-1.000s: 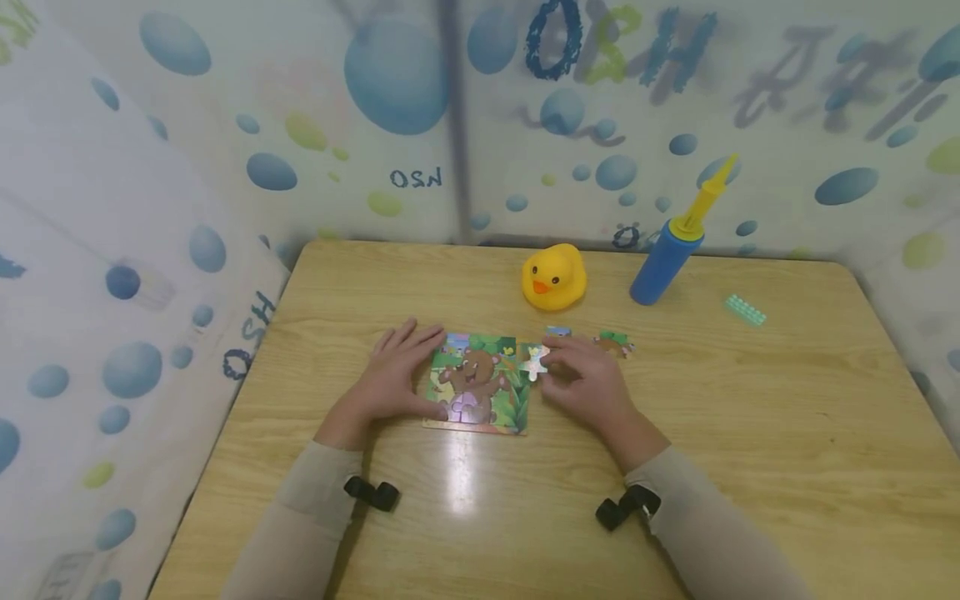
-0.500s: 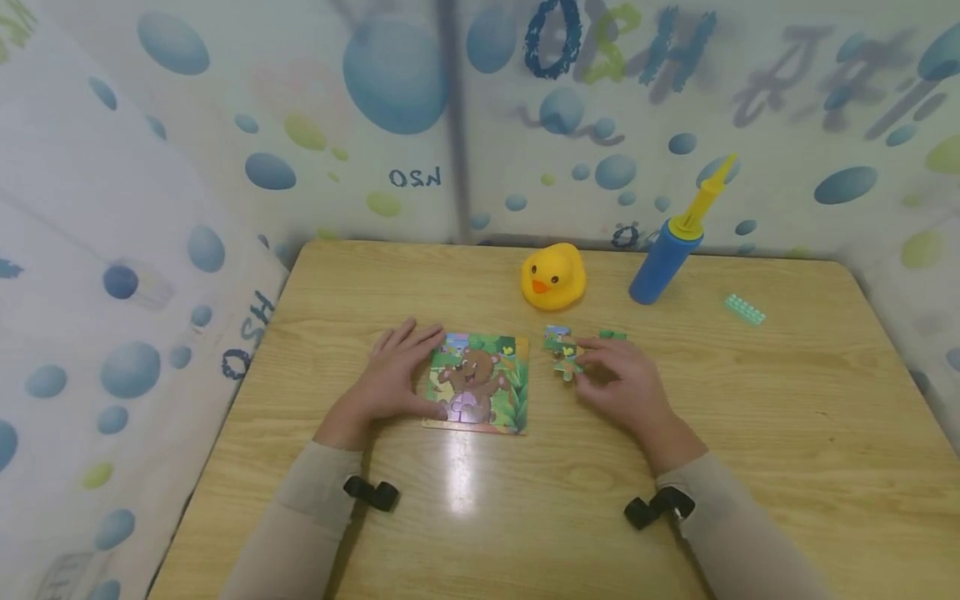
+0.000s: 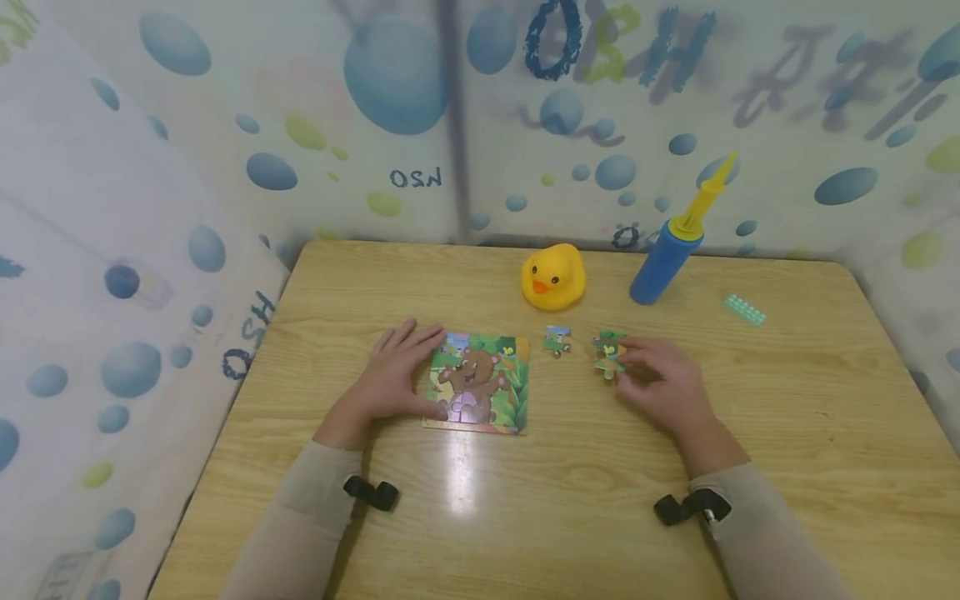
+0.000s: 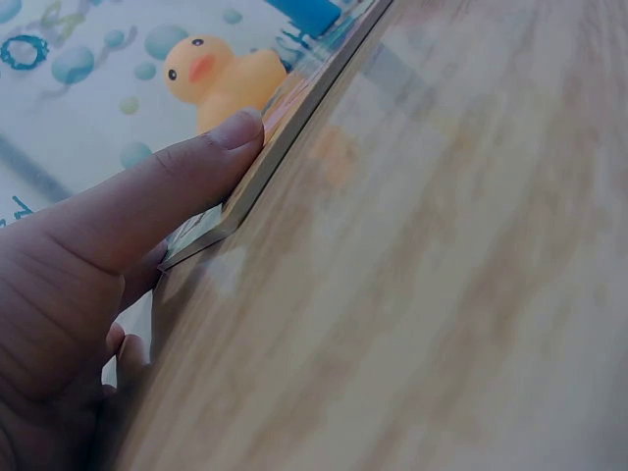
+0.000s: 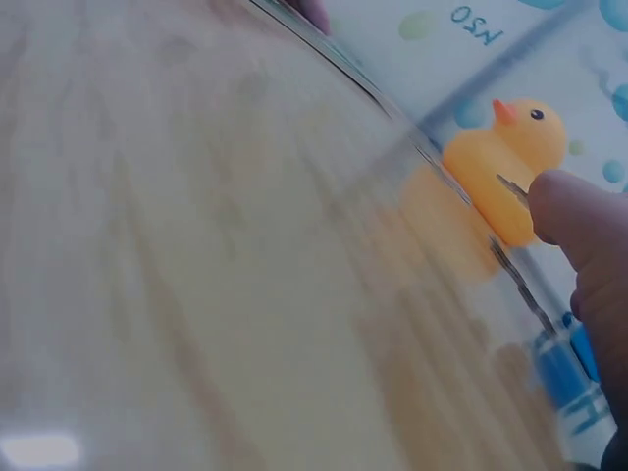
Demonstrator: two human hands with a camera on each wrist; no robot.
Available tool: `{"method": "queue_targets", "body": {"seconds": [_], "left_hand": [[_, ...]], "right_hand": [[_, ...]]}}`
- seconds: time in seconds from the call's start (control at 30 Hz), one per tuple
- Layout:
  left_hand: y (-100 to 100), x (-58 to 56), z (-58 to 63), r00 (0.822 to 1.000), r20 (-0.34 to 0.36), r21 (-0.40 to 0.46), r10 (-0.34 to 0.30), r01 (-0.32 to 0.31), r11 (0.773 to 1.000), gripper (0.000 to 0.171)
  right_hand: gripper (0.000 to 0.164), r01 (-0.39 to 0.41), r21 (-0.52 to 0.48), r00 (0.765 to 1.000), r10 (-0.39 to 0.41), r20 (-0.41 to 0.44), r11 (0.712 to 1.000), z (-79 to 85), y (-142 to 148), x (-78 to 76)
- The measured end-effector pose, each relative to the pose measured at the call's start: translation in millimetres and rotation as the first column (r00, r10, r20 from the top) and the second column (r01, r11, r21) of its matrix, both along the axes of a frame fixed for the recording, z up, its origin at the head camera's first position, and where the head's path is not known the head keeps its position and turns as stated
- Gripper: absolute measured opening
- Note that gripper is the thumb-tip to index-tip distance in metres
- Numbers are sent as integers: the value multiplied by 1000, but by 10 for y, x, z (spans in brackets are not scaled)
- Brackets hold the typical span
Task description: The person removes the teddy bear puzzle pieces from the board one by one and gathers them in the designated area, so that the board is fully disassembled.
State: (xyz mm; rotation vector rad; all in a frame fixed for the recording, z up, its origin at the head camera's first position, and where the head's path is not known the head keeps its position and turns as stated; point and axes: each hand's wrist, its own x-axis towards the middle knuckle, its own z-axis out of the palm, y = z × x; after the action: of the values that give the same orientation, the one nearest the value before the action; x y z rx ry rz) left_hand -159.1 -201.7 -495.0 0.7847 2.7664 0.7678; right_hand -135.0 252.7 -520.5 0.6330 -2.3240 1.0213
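Note:
A square jigsaw puzzle (image 3: 480, 385) with a brown bear picture lies at the middle of the table. My left hand (image 3: 393, 379) rests along its left side, fingers fairly straight; in the left wrist view the thumb (image 4: 191, 172) presses on the puzzle's corner. To the right, my right hand (image 3: 667, 387) pinches a puzzle piece (image 3: 607, 368) between thumb and fingers. That piece overlaps a green loose piece (image 3: 606, 335) in the head view. Another loose piece (image 3: 557, 339), with blue and green print, lies between the puzzle and the right hand.
Behind the pieces sits a yellow rubber duck (image 3: 553, 277). A blue and yellow hand pump (image 3: 667, 258) stands further right, then a mint-green studded toy strip (image 3: 745, 309). A bubble-patterned wall (image 3: 525, 167) closes off the table's back edge.
The right hand, pinching the piece, has moved right from the puzzle's right edge, past the blue and green loose piece, to the other loose piece. The left hand has stayed put.

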Motion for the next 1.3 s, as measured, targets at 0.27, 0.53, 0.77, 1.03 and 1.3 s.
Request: {"method": "queue_targets", "body": {"seconds": [0.27, 0.53, 0.77, 1.03, 1.3], "left_hand": [[-2, -2, -2, 1000, 12, -25, 3, -3, 1000, 134], [-3, -15, -16, 1000, 15, -31, 3, -3, 1000, 132], [4, 2, 14, 1000, 8, -14, 3, -3, 1000, 133], [4, -3, 7, 1000, 21, -20, 6, -5, 1000, 132], [5, 8, 21, 1000, 9, -14, 3, -3, 1000, 133]], "right_hand": [[19, 41, 26, 998, -42, 55, 999, 22, 273, 13], [23, 98, 57, 991, -103, 88, 993, 33, 569, 21], [28, 114, 102, 981, -128, 145, 988, 57, 702, 32], [29, 119, 139, 972, -145, 187, 983, 88, 711, 48], [29, 132, 166, 954, -170, 246, 977, 108, 694, 63]]}}
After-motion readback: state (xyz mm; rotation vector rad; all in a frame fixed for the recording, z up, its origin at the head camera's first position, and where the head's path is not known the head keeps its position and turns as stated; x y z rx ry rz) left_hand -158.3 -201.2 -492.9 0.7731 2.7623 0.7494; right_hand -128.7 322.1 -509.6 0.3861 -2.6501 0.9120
